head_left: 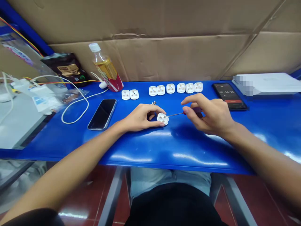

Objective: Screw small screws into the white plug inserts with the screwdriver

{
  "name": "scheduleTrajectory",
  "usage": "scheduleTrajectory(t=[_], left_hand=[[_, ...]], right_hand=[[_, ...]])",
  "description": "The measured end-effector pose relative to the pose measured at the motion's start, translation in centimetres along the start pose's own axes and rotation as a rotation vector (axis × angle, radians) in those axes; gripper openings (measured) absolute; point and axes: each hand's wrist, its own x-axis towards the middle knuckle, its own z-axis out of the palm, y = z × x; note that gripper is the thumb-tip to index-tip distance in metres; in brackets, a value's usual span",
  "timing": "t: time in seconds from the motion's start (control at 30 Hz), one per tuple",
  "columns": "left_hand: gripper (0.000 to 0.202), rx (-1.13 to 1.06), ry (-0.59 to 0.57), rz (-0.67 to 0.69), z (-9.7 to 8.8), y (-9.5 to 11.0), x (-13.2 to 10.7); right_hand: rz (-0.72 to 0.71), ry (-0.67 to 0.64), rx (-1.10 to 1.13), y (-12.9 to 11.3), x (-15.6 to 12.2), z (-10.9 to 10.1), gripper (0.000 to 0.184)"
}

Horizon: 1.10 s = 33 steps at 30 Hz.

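Note:
My left hand (141, 117) rests on the blue table (145, 150) and pinches a small white plug insert (163, 118) between thumb and fingers. My right hand (209, 114) grips a thin screwdriver (176, 114) with a red handle, its metal tip touching the insert. The forefinger of that hand sticks out to the left. A few tiny screws (154, 103) lie just behind my left hand.
Several white plug inserts (175, 88) line the table's back edge, two more (130, 94) to the left. A dark phone (102, 114), a white cable (77, 106), a drink bottle (106, 68), a timer phone (229, 95) and a white box (270, 83) surround them. Cardboard stands behind.

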Motion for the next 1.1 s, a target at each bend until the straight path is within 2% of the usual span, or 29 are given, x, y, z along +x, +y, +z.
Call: scheduleTrajectory(t=[0.17, 0.3, 0.5, 0.67, 0.83, 1.0, 1.1], left_hand=[[0.047, -0.001, 0.003, 0.016, -0.03, -0.02, -0.01], [0.047, 0.007, 0.003, 0.015, -0.04, 0.04, -0.02], [0.048, -0.003, -0.002, 0.014, -0.01, 0.05, 0.02], [0.047, -0.002, 0.002, 0.012, 0.02, 0.03, 0.01], [0.047, 0.002, 0.004, 0.013, 0.02, -0.05, -0.01], [0.048, -0.009, 0.002, 0.021, 0.04, -0.12, 0.02], [0.048, -0.014, -0.004, 0.011, 0.02, -0.09, 0.0]], right_hand=[[-0.024, -0.07, 0.154, -0.22, 0.2, -0.15, 0.024], [-0.023, 0.004, 0.075, -0.28, 0.03, -0.08, 0.016], [0.031, -0.053, 0.141, -0.33, 0.01, -0.01, 0.023], [0.004, 0.007, 0.068, -0.28, 0.01, 0.01, 0.014], [0.028, -0.06, 0.187, -0.13, -0.14, 0.02, 0.028], [0.006, 0.004, 0.109, -0.29, -0.03, 0.14, 0.018], [0.006, -0.038, 0.167, -0.28, 0.0, 0.09, 0.024]])
